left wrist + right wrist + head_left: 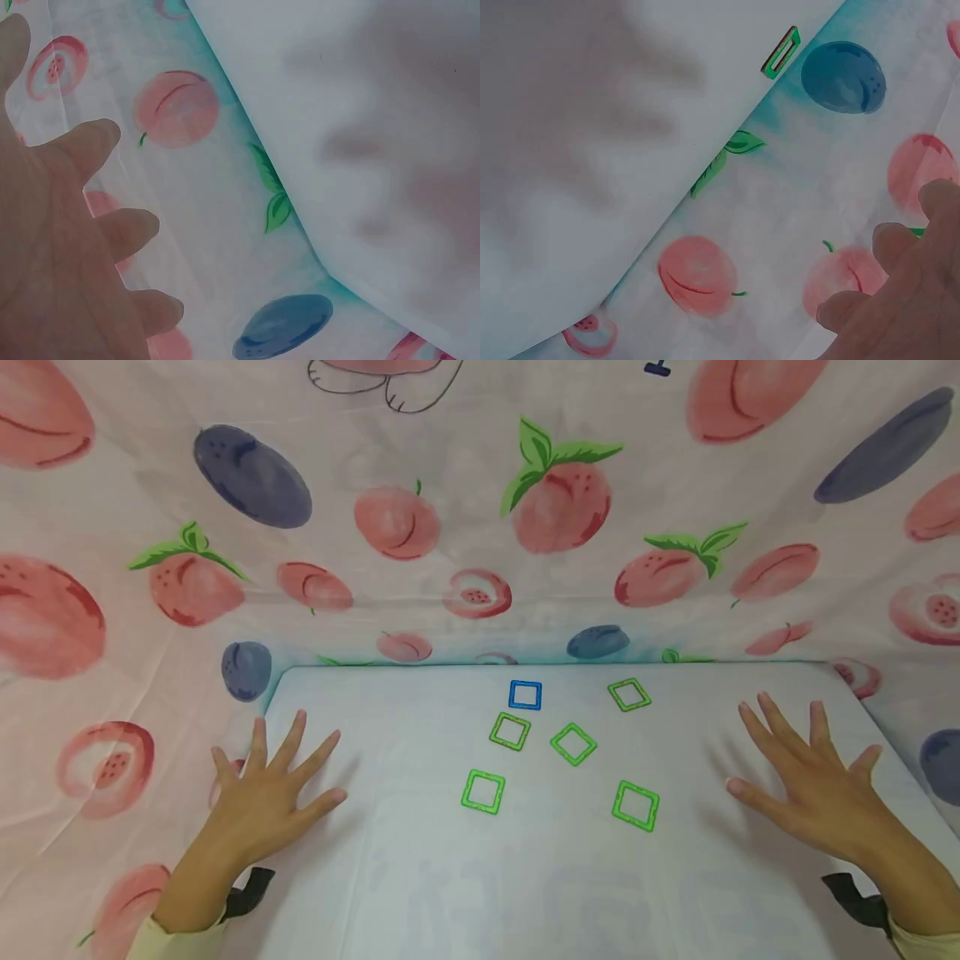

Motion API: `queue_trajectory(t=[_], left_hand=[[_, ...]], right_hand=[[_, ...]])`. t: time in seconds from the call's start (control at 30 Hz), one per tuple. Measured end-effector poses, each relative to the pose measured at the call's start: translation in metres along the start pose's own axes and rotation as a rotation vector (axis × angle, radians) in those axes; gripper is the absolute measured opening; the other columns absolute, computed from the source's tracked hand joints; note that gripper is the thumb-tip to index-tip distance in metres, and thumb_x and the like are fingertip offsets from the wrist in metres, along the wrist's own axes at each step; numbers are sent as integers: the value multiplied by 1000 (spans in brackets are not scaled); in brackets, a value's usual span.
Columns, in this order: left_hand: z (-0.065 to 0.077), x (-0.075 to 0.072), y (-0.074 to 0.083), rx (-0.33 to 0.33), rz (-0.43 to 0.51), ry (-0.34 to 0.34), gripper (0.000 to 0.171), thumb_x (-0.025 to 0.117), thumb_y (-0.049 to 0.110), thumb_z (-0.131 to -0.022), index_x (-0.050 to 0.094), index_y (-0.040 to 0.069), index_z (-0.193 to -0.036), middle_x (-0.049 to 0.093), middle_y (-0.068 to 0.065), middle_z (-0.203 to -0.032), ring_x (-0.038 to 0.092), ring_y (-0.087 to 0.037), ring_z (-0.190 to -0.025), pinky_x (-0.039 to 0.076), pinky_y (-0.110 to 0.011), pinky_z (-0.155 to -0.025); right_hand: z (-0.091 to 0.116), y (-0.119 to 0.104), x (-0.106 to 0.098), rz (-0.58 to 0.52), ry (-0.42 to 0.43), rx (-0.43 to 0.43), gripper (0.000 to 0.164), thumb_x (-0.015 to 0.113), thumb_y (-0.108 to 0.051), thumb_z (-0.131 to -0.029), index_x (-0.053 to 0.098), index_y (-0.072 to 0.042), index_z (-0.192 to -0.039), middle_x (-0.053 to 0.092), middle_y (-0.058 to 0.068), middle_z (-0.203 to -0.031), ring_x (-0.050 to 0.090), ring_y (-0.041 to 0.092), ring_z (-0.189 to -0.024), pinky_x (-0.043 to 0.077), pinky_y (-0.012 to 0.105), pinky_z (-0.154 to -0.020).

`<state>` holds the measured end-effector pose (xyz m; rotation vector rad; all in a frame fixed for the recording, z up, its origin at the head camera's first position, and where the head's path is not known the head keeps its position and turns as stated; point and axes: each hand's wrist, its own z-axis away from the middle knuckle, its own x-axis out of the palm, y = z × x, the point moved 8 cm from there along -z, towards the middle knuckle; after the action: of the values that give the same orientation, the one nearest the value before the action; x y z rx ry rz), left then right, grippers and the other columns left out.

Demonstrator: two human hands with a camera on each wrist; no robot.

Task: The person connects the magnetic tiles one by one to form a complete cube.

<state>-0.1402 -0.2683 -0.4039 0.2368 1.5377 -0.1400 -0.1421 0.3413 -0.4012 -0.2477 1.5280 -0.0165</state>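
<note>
My left hand (262,810) is held over the left side of the white table, fingers straight and spread, holding nothing. Over the right side, my right hand (828,793) is spread the same way with nothing in it. Between the hands lie several flat square frames: a blue frame (512,695) at the back and green ones around it. One green frame (617,798) at the front right and another green frame (622,682) at the back right are nearest my right hand. A green frame (467,788) at the front left is nearest my left hand.
The white tabletop (420,877) ends at a back edge against a hanging cloth (450,443) printed with peaches and dark blue fruit. This cloth also runs down the left and right sides. Black straps (251,893) show at the wrists.
</note>
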Motion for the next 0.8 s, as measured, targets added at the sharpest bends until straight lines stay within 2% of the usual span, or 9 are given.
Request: queue_trajectory(t=[0.2, 0.3, 0.4, 0.47, 0.57, 0.63, 0.7, 0.8], left_hand=[[0, 1, 1, -9, -2, -4, 78, 46, 76, -94, 27, 41, -161, 10, -12, -172, -9, -58, -151, -10, -90, -98], [0, 2, 3, -8, 7, 1, 78, 47, 76, -94, 26, 42, -161, 11, -11, -172, -6, -56, -153, -6, -90, -99], [-2, 5, 10, 8, 31, 4, 77, 47, 74, -95, 27, 40, -161, 15, -10, -172, 2, -53, -155, 1, -88, -103], [-3, 7, 18, 25, 56, -2, 75, 46, 72, -97, 30, 38, -161, 21, -9, -171, 10, -49, -155, 6, -86, -106], [-5, 12, 31, 70, 104, -6, 70, 46, 67, -100, 38, 31, -159, 37, -9, -165, 31, -43, -152, 19, -78, -111], [-6, 17, 41, 102, 153, -8, 65, 46, 62, -102, 45, 26, -156, 49, -8, -157, 44, -39, -144, 30, -71, -111], [-7, 22, 51, 132, 205, -21, 59, 45, 57, -105, 51, 21, -152, 58, -9, -147, 53, -36, -137, 39, -64, -109], [-9, 33, 66, 147, 303, -79, 56, 41, 53, -108, 55, 18, -149, 64, -7, -137, 60, -31, -128, 47, -56, -104]], right_hand=[[0, -2, 1, 4, -4, -9, 104, 62, -65, -92, -3, -31, -165, -18, -7, -170, -30, 51, -147, -26, 86, -83], [0, -3, 1, -16, -7, -16, 103, 63, -64, -92, -2, -30, -165, -13, -3, -172, -20, 54, -150, -20, 89, -86], [-1, -6, 4, -60, -26, -22, 101, 63, -62, -93, 0, -30, -165, 0, 6, -173, -2, 52, -154, -6, 89, -97], [-3, -10, 7, -84, -38, -26, 98, 63, -62, -94, 3, -31, -165, 15, 13, -171, 19, 51, -152, 11, 86, -104], [-7, -21, 14, -101, -70, -39, 91, 60, -62, -96, 8, -33, -165, 39, 19, -161, 48, 49, -136, 36, 76, -98], [-10, -29, 21, -112, -83, -62, 84, 59, -59, -98, 17, -31, -165, 54, 18, -150, 65, 42, -114, 47, 68, -88], [-12, -39, 27, -142, -92, -92, 73, 58, -54, -100, 31, -26, -162, 68, 15, -133, 70, 31, -99, 53, 59, -79], [-16, -50, 37, -215, -122, -133, 55, 58, -46, -103, 54, -18, -150, 75, 4, -113, 65, 16, -89, 53, 45, -74]])
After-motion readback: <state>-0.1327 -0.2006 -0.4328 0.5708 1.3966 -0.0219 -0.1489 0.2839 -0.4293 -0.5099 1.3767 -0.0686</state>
